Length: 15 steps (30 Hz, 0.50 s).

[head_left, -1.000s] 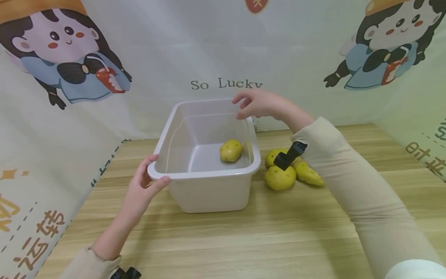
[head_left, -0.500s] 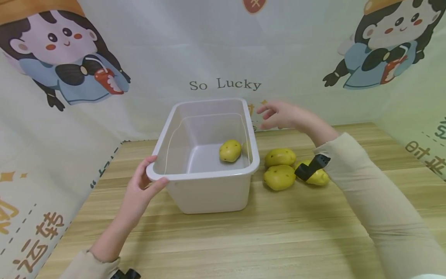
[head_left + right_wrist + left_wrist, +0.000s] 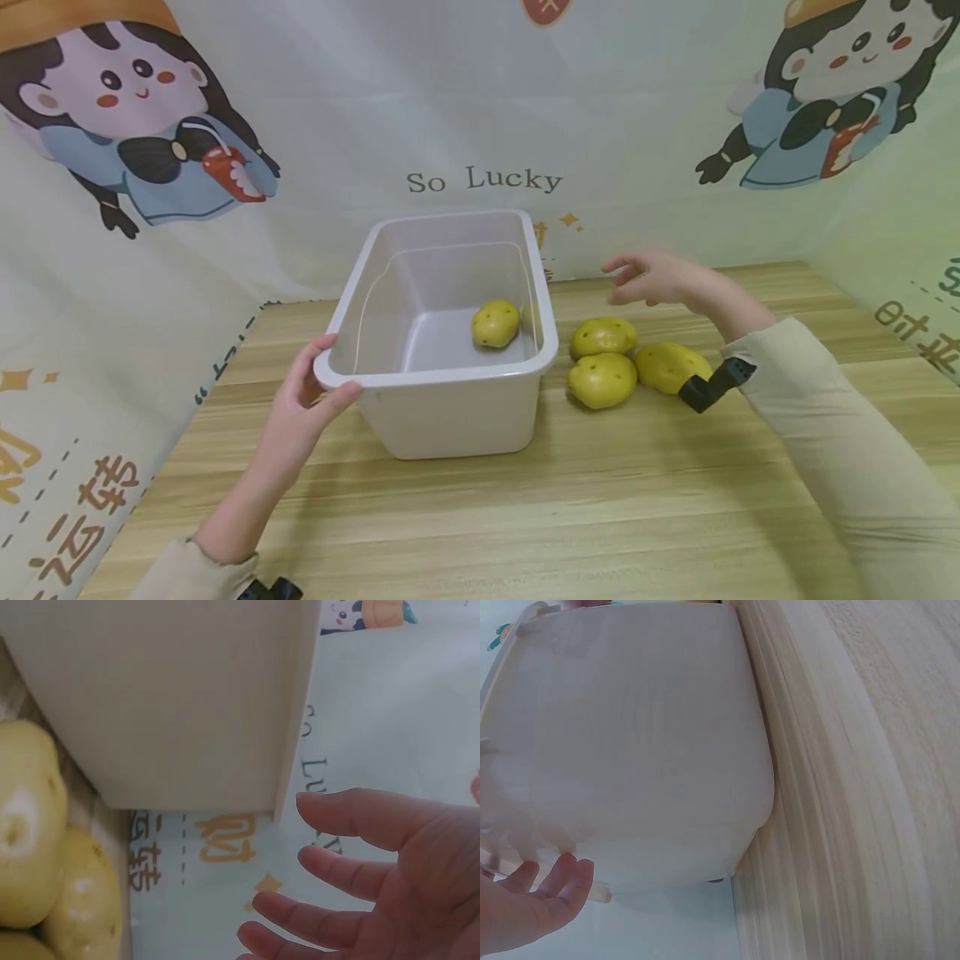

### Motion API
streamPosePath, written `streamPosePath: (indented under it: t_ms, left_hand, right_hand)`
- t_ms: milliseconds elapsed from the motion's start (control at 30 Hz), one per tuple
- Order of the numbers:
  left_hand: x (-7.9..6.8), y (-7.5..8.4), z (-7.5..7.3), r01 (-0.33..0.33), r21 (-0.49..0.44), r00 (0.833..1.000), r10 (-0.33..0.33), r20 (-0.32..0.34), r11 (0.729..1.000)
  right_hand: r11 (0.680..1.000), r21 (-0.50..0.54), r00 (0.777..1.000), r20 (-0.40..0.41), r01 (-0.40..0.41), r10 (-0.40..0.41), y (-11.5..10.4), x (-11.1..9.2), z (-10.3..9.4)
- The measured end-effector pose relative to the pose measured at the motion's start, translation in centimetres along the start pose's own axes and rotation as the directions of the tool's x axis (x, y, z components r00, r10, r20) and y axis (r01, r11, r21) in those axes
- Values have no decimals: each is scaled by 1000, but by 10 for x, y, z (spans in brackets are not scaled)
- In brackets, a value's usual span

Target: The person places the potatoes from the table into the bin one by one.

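Observation:
A white plastic bin (image 3: 450, 417) stands upright on the table, with one yellow potato (image 3: 496, 323) lying inside near its right wall. My left hand (image 3: 300, 412) grips the bin's near-left corner, thumb on the front rim and fingers at the left rim; the left wrist view shows the fingers (image 3: 562, 889) against the rim. Right of the bin, three more potatoes lie close together: a rear one (image 3: 603, 337), a front one (image 3: 602, 381) and a right one (image 3: 671, 367). Above and behind them hovers my right hand (image 3: 660, 277), fingers loosely spread, holding nothing.
The wooden table (image 3: 480, 525) spreads in front of the bin and to both sides. A printed cloth (image 3: 337, 108) with cartoon figures and lettering hangs behind and at the sides, close to the bin's far end.
From over the bin's right rim, my right hand has moved right and down towards the potatoes outside. The left hand keeps its hold on the bin, which stays put.

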State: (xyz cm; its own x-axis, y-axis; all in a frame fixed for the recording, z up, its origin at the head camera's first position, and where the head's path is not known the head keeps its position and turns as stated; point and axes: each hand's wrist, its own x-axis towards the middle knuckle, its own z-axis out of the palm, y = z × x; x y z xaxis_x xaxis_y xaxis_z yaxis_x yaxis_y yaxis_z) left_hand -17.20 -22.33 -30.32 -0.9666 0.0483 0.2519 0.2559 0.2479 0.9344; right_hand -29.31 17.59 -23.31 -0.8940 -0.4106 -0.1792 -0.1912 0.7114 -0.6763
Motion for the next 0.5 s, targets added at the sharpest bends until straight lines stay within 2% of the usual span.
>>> streamPosePath:
  t_ms: [500]
  left_hand:
    - [-1,-1,-1,14,9,1000,-14,2,1000]
  right_hand:
    - [999,-9,998,51,-40,40,52,-11,10]
